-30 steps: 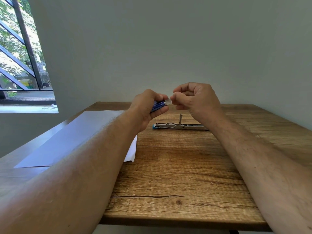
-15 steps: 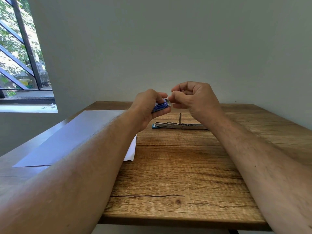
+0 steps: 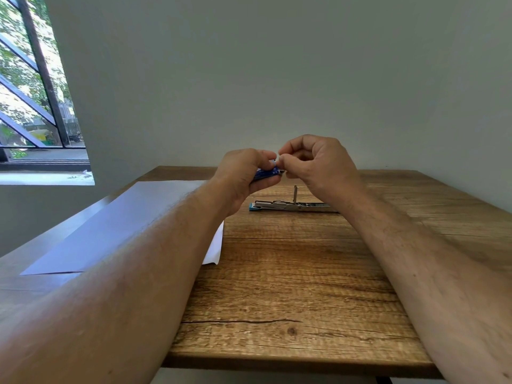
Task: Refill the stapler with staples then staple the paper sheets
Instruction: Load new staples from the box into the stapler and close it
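Note:
My left hand holds a small blue staple box above the far middle of the table. My right hand pinches at the box's right end with thumb and forefinger; what it pinches is too small to tell. Below the hands the stapler lies flat and opened out on the wood, metal with a blue tip at its left end and a thin part standing upright. White paper sheets lie on the left side of the table, partly hidden by my left forearm.
The wooden table has its front edge near the bottom of the view and a grey wall right behind its far edge. A window is at the upper left.
Both hands have stayed together over the stapler. My right hand's fingertips have closed in on the right end of the blue box.

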